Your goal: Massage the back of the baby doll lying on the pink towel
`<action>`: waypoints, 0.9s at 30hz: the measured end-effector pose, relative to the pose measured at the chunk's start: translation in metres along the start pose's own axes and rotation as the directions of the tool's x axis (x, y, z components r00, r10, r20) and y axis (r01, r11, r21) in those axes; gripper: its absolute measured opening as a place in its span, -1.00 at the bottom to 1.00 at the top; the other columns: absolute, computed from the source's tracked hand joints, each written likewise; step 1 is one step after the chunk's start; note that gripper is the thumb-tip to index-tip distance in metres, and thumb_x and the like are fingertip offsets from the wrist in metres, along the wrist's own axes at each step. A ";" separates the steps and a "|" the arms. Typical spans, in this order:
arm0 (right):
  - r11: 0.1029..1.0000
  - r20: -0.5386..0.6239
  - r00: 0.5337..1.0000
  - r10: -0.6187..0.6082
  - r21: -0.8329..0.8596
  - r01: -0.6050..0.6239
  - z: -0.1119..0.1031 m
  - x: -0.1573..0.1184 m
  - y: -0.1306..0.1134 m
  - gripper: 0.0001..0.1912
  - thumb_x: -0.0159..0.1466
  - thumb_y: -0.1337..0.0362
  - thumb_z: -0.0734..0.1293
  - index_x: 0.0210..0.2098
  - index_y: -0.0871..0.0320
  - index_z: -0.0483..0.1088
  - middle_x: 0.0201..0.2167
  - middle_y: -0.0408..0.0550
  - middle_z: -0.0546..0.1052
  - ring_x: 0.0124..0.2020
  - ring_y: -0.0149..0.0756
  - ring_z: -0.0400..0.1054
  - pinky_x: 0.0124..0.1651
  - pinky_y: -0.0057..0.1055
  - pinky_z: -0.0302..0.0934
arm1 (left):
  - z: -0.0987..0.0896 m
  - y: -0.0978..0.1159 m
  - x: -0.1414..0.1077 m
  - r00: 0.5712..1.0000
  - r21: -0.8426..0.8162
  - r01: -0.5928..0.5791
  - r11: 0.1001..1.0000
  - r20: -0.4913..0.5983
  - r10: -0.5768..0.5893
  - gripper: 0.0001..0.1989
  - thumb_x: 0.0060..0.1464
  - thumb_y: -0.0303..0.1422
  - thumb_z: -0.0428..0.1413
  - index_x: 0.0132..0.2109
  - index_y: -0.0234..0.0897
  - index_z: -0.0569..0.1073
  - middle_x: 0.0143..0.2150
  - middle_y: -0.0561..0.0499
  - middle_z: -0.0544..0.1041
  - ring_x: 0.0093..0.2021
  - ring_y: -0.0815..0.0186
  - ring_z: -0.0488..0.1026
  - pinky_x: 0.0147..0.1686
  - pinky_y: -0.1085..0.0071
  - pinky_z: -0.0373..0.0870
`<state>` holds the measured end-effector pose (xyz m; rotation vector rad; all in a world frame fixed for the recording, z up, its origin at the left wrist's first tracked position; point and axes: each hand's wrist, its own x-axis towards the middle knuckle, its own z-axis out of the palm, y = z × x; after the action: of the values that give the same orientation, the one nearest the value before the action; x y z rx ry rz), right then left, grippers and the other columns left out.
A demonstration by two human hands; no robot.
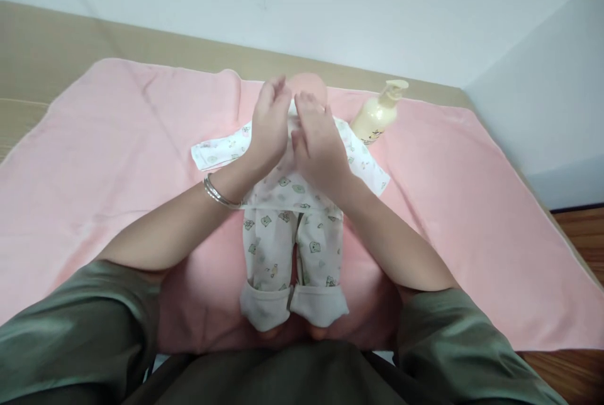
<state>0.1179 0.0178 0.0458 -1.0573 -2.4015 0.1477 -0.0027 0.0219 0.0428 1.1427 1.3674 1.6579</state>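
A baby doll (pixel 311 87) lies on its back on a pink blanket (pixel 453 204), its head away from me and its feet toward me. It wears a white patterned top (pixel 298 188) and matching pants (pixel 271 248) with turned-up cuffs. Over its upper chest my left hand (pixel 272 122) and my right hand (pixel 321 141) are raised, palms facing each other with a narrow gap between. Their fingers are extended, slightly cupped, and no object shows in either. They cover part of the doll's chest and face. I cannot tell whether they touch the top.
A pale yellow pump bottle (pixel 375 117) stands by the doll's head on the right. Behind the blanket runs a beige surface (pixel 189 46), ending at a white wall (pixel 330 9). Wooden floor (pixel 582 235) shows beyond the right edge.
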 end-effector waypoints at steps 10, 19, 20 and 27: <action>0.985 0.137 0.980 0.142 0.082 -0.154 0.020 0.018 0.047 -0.42 0.44 0.28 0.10 0.42 0.28 0.19 0.50 0.09 0.15 0.56 -0.05 -0.08 0.59 0.13 -0.22 | -0.005 -0.045 0.019 0.977 0.510 -0.215 0.833 0.117 0.180 -0.67 0.16 -0.52 -0.01 -0.04 -0.23 0.57 0.09 -0.09 0.63 0.18 0.10 0.50 0.32 0.13 0.40; 0.946 0.095 0.948 0.305 -0.144 -0.290 0.017 -0.005 0.008 -0.33 0.47 0.22 0.06 0.44 0.56 0.03 0.49 0.41 0.09 0.54 0.21 -0.08 0.58 0.16 -0.17 | -0.005 -0.053 0.018 0.976 0.653 -0.214 0.727 0.106 0.192 -0.64 0.18 -0.43 -0.04 0.02 -0.22 0.56 0.12 -0.11 0.61 0.19 0.06 0.47 0.32 0.06 0.37; 0.954 0.090 0.958 0.271 -0.157 -0.255 0.018 -0.008 0.000 -0.35 0.46 0.27 0.06 0.44 0.54 0.04 0.50 0.38 0.09 0.55 0.19 -0.10 0.59 0.12 -0.19 | -0.005 -0.053 0.018 0.975 0.656 -0.217 0.723 0.114 0.190 -0.64 0.18 -0.43 -0.04 0.01 -0.22 0.57 0.10 -0.10 0.62 0.17 0.07 0.48 0.31 0.07 0.38; 0.986 0.226 0.960 0.164 -0.071 -0.152 0.018 0.012 0.032 -0.38 0.46 0.25 0.08 0.46 0.33 0.08 0.55 0.14 0.03 0.59 0.00 -0.19 0.61 0.09 -0.24 | -0.013 -0.050 0.017 0.957 0.627 -0.289 0.723 0.216 0.195 -0.63 0.22 -0.43 -0.08 -0.03 -0.18 0.60 0.07 -0.04 0.64 0.14 0.12 0.51 0.29 0.13 0.41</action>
<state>0.1232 0.0509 0.0256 -1.3226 -2.5360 0.2778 -0.0223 0.0425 -0.0033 1.8717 1.8404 1.2386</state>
